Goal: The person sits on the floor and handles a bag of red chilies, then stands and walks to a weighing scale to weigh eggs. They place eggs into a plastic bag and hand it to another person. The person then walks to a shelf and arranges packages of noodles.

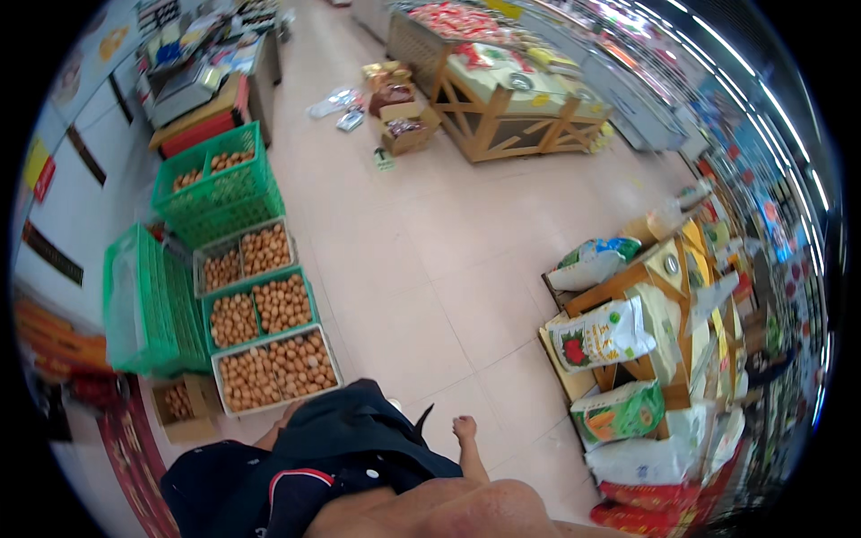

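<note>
My right hand (464, 426) hangs beside my body above the tiled floor (417, 269). Its fingers are curled in, and I see nothing held in it. On the other side, part of my left hand or forearm (286, 418) shows past my dark apron (363, 430), close to the near crate of eggs. The apron hides the rest, so its fingers cannot be made out. Just ahead on the left stand a white crate (216, 387) of brown eggs, a teal crate (207, 326) and a grey crate (197, 272), each divided in two and filled with eggs.
Stacked green crates (215, 222) and nested green crates (155, 309) line the left wall. A cardboard box (198, 403) holds more eggs. Wooden bins (471, 128) stand ahead, with an open carton (407, 138) beside them. Bagged goods (599, 336) lean along the right.
</note>
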{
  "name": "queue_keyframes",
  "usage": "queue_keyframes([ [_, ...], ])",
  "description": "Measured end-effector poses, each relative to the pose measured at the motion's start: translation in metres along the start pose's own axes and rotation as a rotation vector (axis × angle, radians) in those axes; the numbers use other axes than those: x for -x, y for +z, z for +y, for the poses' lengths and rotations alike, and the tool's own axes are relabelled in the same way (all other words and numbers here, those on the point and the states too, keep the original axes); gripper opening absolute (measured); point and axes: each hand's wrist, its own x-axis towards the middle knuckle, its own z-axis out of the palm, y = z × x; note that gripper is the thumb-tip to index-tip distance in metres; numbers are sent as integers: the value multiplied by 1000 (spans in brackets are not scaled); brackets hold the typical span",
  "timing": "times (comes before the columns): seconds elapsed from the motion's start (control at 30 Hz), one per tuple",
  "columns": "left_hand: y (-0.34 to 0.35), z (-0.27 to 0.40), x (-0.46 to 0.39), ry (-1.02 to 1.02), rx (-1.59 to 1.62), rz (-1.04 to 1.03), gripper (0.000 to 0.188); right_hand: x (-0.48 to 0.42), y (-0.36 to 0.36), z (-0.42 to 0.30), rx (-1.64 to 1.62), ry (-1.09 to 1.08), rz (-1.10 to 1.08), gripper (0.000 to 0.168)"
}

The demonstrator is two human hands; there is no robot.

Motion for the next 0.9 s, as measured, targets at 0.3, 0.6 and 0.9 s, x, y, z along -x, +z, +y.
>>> queue_keyframes([
  [0.3, -16, 39, -18, -170, -130, 44, 38, -72, 9, -168, 85, -81, -294, 39],
  [0.6, -71, 177, -163, -144, 100, 159, 25, -150, -81, -243, 314, -5, -500, 33],
  [0.9, -96, 353, -278, 272, 282, -233, 36, -272, -28, -362, 339, -208, -297, 24],
])
